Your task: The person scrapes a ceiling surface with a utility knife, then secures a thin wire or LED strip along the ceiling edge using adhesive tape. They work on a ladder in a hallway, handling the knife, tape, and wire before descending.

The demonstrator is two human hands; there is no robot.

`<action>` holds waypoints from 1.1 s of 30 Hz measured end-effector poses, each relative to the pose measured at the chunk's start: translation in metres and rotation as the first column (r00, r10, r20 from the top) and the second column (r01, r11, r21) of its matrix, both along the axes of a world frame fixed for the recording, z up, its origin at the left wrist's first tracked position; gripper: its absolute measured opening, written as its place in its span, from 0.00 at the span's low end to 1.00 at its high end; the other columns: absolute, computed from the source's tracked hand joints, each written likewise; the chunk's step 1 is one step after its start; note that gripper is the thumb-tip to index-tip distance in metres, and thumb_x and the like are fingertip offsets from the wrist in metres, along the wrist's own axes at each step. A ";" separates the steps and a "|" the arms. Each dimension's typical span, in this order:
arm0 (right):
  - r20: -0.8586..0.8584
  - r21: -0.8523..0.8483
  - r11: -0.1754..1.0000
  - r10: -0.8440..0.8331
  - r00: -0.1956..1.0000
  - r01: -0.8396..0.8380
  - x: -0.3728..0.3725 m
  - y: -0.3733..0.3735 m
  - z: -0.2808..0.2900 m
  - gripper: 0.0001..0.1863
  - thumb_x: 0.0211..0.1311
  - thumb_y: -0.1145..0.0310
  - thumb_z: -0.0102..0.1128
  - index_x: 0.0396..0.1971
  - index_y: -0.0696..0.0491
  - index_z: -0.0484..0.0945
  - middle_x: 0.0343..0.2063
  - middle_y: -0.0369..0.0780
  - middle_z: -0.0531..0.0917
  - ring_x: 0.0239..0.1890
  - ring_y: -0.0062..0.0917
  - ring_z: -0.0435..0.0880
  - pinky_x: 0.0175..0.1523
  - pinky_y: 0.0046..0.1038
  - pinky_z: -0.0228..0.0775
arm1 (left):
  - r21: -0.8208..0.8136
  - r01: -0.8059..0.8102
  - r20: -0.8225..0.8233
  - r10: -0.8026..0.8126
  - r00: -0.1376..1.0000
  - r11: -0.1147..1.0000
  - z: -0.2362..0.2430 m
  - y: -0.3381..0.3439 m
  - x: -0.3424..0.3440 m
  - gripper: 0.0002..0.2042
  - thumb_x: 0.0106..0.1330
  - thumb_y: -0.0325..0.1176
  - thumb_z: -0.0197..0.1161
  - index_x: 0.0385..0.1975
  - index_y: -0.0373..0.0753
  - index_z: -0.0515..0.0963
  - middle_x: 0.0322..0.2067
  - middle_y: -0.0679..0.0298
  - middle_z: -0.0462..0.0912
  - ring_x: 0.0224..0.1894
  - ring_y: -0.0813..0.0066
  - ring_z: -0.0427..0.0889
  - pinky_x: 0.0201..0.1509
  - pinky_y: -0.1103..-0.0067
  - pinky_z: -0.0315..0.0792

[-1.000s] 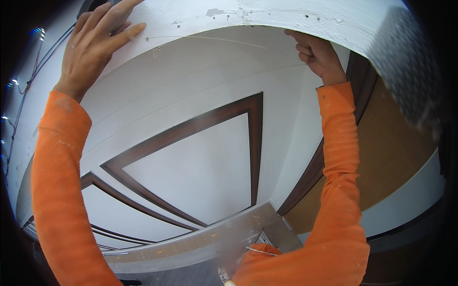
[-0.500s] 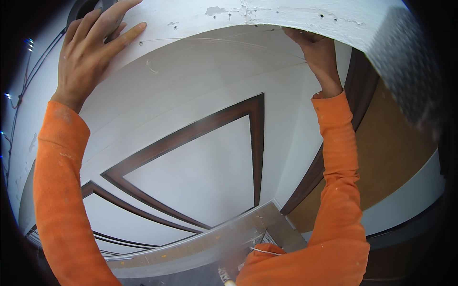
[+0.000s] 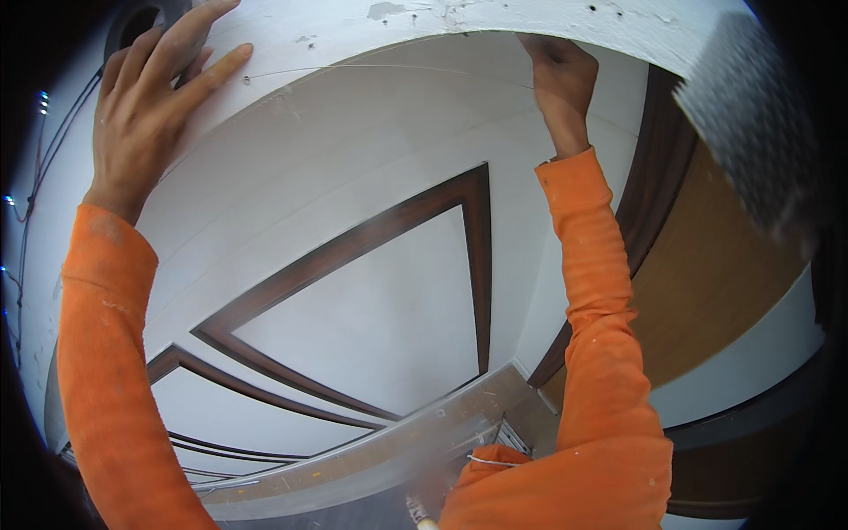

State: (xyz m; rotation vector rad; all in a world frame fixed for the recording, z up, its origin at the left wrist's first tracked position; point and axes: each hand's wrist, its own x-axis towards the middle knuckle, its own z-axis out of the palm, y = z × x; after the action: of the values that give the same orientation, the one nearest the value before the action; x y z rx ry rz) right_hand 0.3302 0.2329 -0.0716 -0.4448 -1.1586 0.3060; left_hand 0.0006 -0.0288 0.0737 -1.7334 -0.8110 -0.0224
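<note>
White paint on this beam (image 3: pixel 512 16) is pretty beat up, with chipped grey patches (image 3: pixel 387 11), small dark holes and a thin pale thread (image 3: pixel 353 66) by its curved lower edge, and it stretches across the top between both hands. Left hand (image 3: pixel 141 124) is up against the beam's left part, fingers splayed and loose, while the right hand (image 3: pixel 563 84) is curled at its lower edge with fingertips hidden, so I can't tell if it's pinching anything. Brown-trimmed panels (image 3: pixel 353 251) show below the beam.
</note>
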 end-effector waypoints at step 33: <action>0.019 -0.104 0.994 0.032 0.999 -0.030 0.005 0.017 0.001 0.14 0.61 0.61 0.73 0.34 0.58 0.88 0.14 0.30 0.74 0.18 0.15 0.67 0.28 0.25 0.62 | 0.412 -0.176 -0.025 0.205 0.979 0.894 -0.018 -0.011 0.025 0.24 0.62 0.29 0.69 0.55 0.70 0.81 0.66 0.81 0.72 0.59 0.73 0.75 0.68 0.73 0.73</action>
State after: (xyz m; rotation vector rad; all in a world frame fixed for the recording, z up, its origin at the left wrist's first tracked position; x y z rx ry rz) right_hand 0.3356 0.2501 -0.0703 -0.5227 -1.1743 0.3903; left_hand 0.0258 -0.0396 0.0557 -1.2490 -0.8549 0.0001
